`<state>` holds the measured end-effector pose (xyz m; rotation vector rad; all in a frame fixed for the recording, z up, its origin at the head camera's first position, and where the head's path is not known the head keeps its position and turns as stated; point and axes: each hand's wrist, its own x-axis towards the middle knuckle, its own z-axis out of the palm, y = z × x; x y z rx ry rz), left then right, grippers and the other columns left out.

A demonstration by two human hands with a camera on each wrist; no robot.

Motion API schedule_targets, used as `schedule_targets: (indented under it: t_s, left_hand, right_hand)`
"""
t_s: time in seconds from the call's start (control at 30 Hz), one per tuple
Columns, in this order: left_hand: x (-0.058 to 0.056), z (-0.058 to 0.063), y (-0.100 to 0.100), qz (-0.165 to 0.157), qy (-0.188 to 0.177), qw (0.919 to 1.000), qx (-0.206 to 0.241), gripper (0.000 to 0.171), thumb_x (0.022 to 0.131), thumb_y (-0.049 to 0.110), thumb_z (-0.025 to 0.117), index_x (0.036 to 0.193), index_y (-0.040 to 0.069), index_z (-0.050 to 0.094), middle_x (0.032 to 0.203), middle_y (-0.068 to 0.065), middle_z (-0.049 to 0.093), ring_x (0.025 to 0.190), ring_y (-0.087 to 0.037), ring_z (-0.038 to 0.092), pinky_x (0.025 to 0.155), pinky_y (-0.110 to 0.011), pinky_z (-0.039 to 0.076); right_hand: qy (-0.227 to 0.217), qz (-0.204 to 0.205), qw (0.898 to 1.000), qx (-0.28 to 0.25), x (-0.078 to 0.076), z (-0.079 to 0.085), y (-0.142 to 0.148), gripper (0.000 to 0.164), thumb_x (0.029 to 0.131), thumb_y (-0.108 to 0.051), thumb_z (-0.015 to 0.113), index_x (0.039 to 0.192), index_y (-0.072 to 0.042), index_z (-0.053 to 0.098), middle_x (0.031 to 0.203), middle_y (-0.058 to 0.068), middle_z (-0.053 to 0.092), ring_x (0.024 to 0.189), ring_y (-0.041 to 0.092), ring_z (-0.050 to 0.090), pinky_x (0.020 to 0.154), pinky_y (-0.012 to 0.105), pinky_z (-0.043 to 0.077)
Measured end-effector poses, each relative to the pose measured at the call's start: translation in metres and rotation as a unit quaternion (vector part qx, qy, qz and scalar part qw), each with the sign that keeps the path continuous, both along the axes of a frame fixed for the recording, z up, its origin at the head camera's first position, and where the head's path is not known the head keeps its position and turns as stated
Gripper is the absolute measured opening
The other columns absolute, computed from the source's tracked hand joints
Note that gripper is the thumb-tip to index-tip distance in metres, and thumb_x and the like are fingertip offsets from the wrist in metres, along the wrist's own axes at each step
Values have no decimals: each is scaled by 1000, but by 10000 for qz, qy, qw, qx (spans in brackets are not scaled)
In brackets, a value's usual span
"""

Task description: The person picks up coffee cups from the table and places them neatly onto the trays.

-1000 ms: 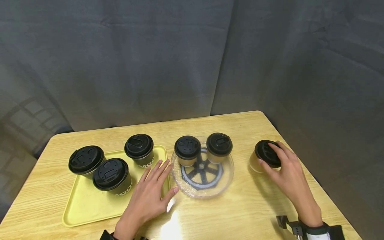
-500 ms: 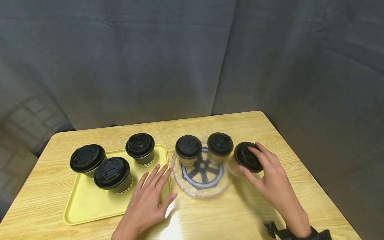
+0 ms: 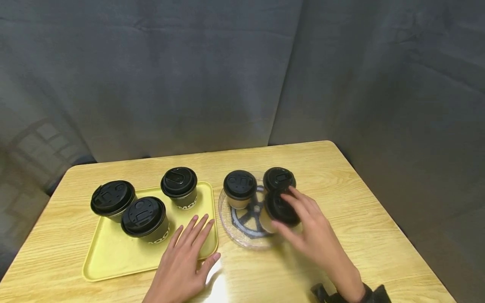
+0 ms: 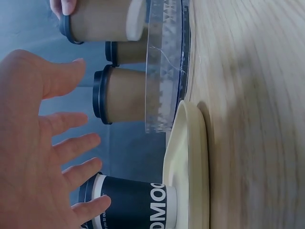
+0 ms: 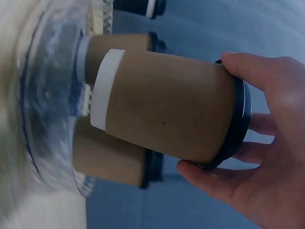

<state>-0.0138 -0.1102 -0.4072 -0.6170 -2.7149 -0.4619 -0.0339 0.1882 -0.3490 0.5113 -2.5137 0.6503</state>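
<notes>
My right hand [image 3: 316, 229] grips a brown paper coffee cup [image 5: 167, 105] by its black lid. The right wrist view shows its white base raised and tilted above the clear round dish [image 3: 236, 237]. Two more brown lidded cups stand in that dish: one at its left [image 3: 239, 191], the other at its back right [image 3: 278, 177], partly behind the held cup. My left hand [image 3: 183, 263], fingers spread and holding nothing, hovers by the front right corner of the yellow tray [image 3: 113, 263]. That tray carries black lidded cups at its left [image 3: 112, 198], middle [image 3: 145, 219] and back [image 3: 179, 185].
A wooden table [image 3: 363, 235] bears everything, with its right edge slanting away beyond my right hand. Behind and to the right hangs a grey curtain [image 3: 189, 84]. A dark wheel-like pattern [image 3: 250, 227] shows through the dish.
The right hand has carried the brown coffee cup leftward from the table's right side to over the clear dish. The left hand has stayed nearly still.
</notes>
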Motion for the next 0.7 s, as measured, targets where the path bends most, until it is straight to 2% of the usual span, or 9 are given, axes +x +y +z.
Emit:
schedule_targets:
  t_s: [0.1,0.33,0.5,0.7]
  left_hand:
    - [2,0,-2,22,112,9999,-19,67,86,44,66,145,18,47,150,-1,48,141,-26,41,112,-49,29]
    - [5,0,-7,135,65,9998,-138,67,87,46,64,145,18,47,151,-1,47,141,-25,42,111,-50,31]
    - [6,-1,-10,170,120,9996,-168,67,87,47,64,145,18,47,151,-1,47,140,-26,42,111,-50,30]
    - [7,-3,-14,190,227,9992,-264,68,87,48,62,145,16,47,150,-2,48,139,-27,43,111,-49,29]
  right_hand:
    - [-20,107,9999,46,-2,-7,-8,68,74,-32,83,132,-8,58,143,21,51,126,40,53,94,57,51]
    - [-111,161,9998,95,-9,-21,-22,70,72,-35,84,130,-7,59,143,23,50,127,44,51,95,60,49]
    - [-106,121,9996,243,-13,-25,-28,71,73,-40,83,130,-7,58,143,22,50,128,42,51,93,58,51]
    - [57,94,9993,362,-15,-30,-32,73,68,-40,85,128,-6,60,140,22,53,124,41,54,88,55,55]
